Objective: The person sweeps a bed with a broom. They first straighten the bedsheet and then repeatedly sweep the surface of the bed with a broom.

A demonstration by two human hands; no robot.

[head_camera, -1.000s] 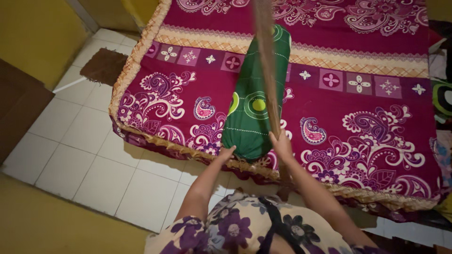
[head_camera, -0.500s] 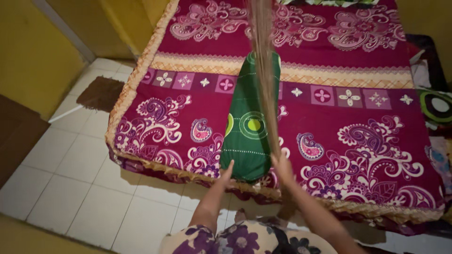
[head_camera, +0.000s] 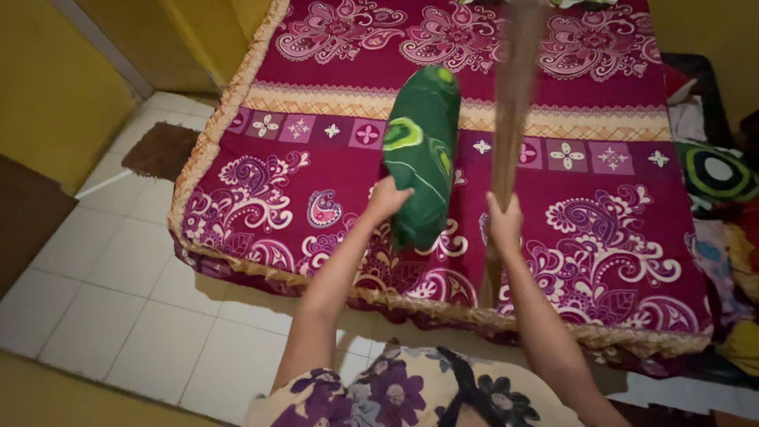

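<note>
The green bolster pillow (head_camera: 421, 154) was found lifted at its near end, no longer lying flat along the mattress (head_camera: 601, 237) as in the earlier views. Half a second before, the left hand (head_camera: 387, 198) had only been touching the pillow's near tip at the bed edge; now it was closed around that lower end, and the pillow was raised and tilted, its far end pointing toward 12 o'clock. The pillow was seen over the middle of the maroon patterned bedsheet (head_camera: 316, 47), slightly left of centre.

The right hand (head_camera: 504, 224) was closed around the handle of a stick broom (head_camera: 514, 95), held upright with its blurred bristles rising toward 12 o'clock. The broom stood just beside the pillow, at its 3 o'clock, apparently not touching it. The blur suggested motion, though direction could not be told.

The pillow's lift was judged to free the strip of sheet beneath it, so that the strip could be swept; this was a judgement only.

Elsewhere: white floor tiles (head_camera: 118, 300) at 8 o'clock, a brown mat (head_camera: 162, 149) at 10 o'clock, yellow wall (head_camera: 55, 87) at 10 o'clock, a heap of coloured cloth (head_camera: 715, 174) at 3 o'clock beside the bed. The fringed mattress border (head_camera: 427, 304) was noted near the person's floral garment (head_camera: 379, 395).
</note>
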